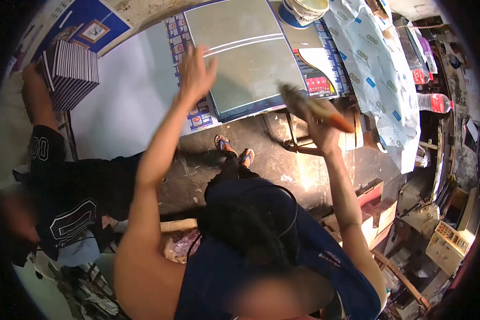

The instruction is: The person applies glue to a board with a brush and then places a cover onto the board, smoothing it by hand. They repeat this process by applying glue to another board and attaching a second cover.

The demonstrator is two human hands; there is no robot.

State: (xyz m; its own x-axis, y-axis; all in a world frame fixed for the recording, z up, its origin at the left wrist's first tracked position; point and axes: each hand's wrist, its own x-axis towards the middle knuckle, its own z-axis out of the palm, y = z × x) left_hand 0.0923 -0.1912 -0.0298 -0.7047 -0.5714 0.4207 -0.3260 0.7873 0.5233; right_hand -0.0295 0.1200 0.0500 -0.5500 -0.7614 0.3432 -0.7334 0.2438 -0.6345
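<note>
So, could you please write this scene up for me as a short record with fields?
Left hand: left hand open, by the panel's left edge; contact unclear
Right hand: right hand gripping a brush, blurred, bristles toward the panel
Panel: greyish panel with two white stripes across it
Container: bucket near the panel's far right corner
Right side: light-blue printed sheet; bottle with red label
Co-worker: hand beside a stack with striped edges
</note>
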